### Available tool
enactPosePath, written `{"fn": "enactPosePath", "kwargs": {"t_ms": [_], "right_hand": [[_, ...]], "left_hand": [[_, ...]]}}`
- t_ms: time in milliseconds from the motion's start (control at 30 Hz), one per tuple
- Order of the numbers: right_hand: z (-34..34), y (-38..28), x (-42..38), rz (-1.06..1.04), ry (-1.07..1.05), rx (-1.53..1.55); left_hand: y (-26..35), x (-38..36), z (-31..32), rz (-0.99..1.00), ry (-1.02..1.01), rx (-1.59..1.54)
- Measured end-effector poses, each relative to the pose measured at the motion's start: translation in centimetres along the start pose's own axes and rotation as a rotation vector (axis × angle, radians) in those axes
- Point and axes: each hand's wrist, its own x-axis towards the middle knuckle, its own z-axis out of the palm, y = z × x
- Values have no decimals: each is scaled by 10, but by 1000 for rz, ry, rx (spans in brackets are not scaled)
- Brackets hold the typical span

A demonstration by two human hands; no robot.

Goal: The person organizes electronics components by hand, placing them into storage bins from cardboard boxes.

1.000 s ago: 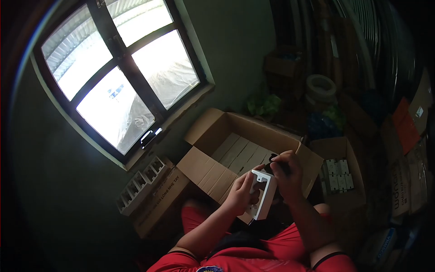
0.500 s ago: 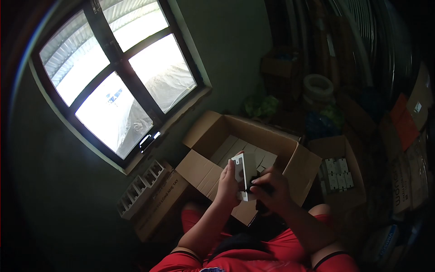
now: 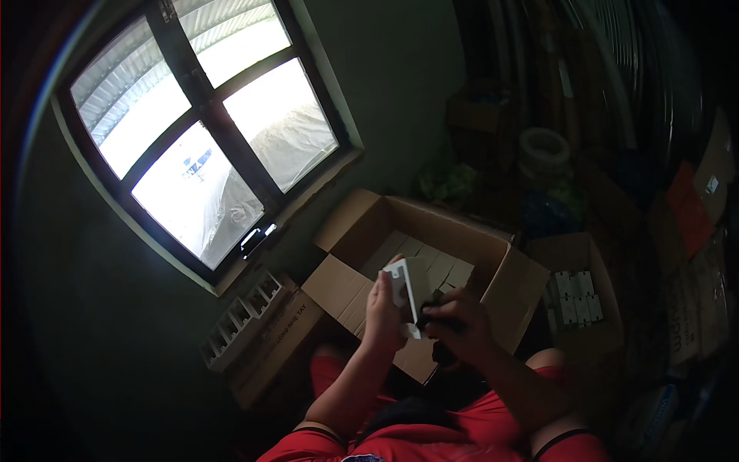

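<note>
My left hand (image 3: 382,312) grips a white, open-faced rectangular plastic box (image 3: 408,289), fingers along its far side and thumb at its near face. The box is tilted above the open carton. Close against its right edge, my right hand (image 3: 464,323) is closed round a small dark object (image 3: 442,355), whose kind I cannot make out in the shadow. Below both hands stands the large open cardboard carton (image 3: 523,281), with flat pale blocks or boxes (image 3: 416,250) packed in its bottom.
At left, a row of white open boxes (image 3: 242,312) lies on a long closed carton (image 3: 281,339). A smaller carton (image 3: 608,308) at right holds several white plates (image 3: 576,296). A window (image 3: 208,108) is in the wall; a white roll (image 3: 544,146) lies behind.
The view has shifted slightly. The white box has turned a little in my left hand, and my right hand stays at its right edge.
</note>
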Motion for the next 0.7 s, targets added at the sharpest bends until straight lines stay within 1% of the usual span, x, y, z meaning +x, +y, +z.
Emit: {"fn": "enactPosePath", "kwargs": {"t_ms": [67, 100, 167, 200, 267, 300, 333, 367, 400, 467, 500, 533, 567, 600, 700], "right_hand": [[-1, 0, 2, -32, -49, 16], [-1, 0, 2, -45, -74, 27], [-2, 1, 3, -32, -4, -32], [-4, 3, 3, -29, 32, -62], [-4, 10, 6, 28, 191, -19], [-4, 10, 7, 75, 251, 0], [-4, 10, 7, 125, 311, 17], [-3, 13, 5, 79, 268, -63], [-1, 12, 4, 57, 211, -78], [6, 8, 2, 12, 93, -112], [9, 6, -1, -8, 32, -127], [15, 8, -5, 47, -8, -20], [16, 13, -8, -8, -50, -44], [16, 16, -8, -65, -91, -68], [18, 2, -3, -128, -68, -161]], "left_hand": [[9, 0, 2, 44, -25, -59], [6, 0, 1, 45, -35, -41], [-8, 0, -5, 43, -48, 0], [-16, -1, -10, 59, -84, 235], [-24, -11, -4, 127, -163, 409], [-22, -17, -5, -22, -191, 289], [-20, -20, -2, -11, -165, 274], [-18, -20, 1, 3, -140, 257], [-18, -19, 3, 16, -117, 239], [-23, -3, -4, 106, 5, 103], [-19, 3, -9, 126, 27, 76], [-10, 7, -13, 146, 50, 49], [4, 6, -7, 182, 76, 15], [14, 3, -2, 176, 104, -22], [6, 9, -20, 117, 192, -92]]}}
